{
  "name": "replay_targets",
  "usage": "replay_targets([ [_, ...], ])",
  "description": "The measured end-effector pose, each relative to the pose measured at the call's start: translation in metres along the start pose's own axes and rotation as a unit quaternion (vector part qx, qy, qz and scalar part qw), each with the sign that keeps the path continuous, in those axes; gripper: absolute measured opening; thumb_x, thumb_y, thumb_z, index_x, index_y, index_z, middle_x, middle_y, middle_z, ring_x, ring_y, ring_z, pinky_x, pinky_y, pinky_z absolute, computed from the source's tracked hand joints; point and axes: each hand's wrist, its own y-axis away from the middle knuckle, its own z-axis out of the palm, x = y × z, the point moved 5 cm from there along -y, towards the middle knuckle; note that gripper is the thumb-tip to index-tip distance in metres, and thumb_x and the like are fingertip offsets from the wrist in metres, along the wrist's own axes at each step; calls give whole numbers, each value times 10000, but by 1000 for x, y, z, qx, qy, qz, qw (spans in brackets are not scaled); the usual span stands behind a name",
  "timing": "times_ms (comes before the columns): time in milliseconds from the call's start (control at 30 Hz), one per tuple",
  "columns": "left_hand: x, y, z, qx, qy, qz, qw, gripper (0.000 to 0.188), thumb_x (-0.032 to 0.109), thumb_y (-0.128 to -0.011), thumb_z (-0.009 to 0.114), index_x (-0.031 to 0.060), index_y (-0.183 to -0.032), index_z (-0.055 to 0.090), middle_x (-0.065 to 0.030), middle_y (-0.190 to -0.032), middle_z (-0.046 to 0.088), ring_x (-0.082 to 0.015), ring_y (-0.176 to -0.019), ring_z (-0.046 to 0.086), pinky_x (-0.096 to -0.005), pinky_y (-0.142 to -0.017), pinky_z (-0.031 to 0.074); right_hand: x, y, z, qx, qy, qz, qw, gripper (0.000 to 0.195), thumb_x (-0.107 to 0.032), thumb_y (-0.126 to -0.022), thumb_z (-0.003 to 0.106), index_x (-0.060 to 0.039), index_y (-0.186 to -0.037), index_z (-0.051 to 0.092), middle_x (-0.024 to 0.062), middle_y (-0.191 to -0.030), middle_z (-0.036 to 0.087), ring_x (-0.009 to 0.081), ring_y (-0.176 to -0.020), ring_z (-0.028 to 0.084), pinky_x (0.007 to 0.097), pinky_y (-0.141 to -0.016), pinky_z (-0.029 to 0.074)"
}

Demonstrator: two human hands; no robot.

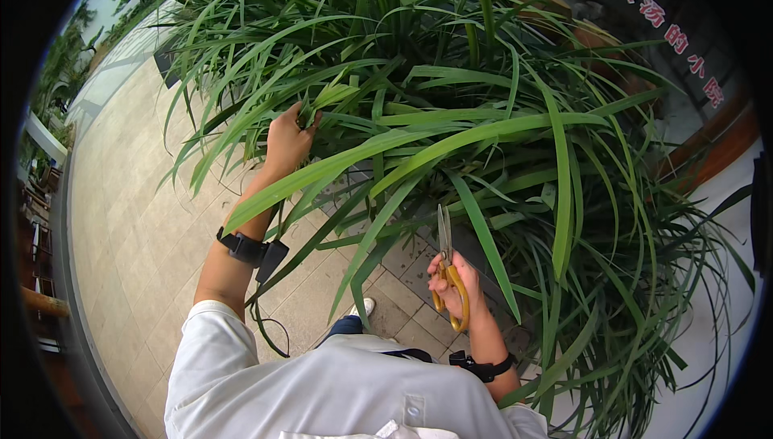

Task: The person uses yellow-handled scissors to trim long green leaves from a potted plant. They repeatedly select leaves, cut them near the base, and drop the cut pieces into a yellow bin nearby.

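Observation:
My left hand is closed around a small bunch of green leaves at the left part of a large leafy plant. In my right hand is a pair of scissors with yellow handles, held below the foliage. Their metal blades point up toward the plant, only slightly apart, with no leaf seen between them. Long strap-shaped leaves arch over the space between my hands and hang past the scissors. The base of the plant is mostly hidden under its leaves.
Beige floor tiles lie to the left and beneath me. A dark panel with large red characters stands at the upper right, by a brown wooden edge. A black cable hangs from the device on my left forearm. My white shoe shows below.

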Motion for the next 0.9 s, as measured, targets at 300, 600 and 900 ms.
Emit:
replay_targets([
  [300,-31,-116,93,-249,-395,128,875,155,112,-736,603,25,-843,675,-173,-779,668,-339,-763,663,-414,-660,536,4,-8,-8,35,112,38,992,376,-265,-780,742,-36,-975,517,39,-833,602,111,-632,572,236,-590,488],
  [600,-117,-166,190,-287,-184,-164,926,456,391,-698,720,-35,-851,659,-176,-817,671,-300,-762,654,-384,-688,503,31,-5,-7,52,-64,99,992,338,-182,-791,714,-28,-994,493,1,-795,559,39,-640,517,197,-581,439],
  [900,-154,-141,231,-188,-14,-248,950,336,267,-704,755,-40,-826,691,-174,-810,679,-246,-750,651,-385,-673,484,15,-21,-4,47,-300,226,926,482,-356,-744,780,-33,-977,507,13,-834,570,54,-666,537,205,-603,458],
])
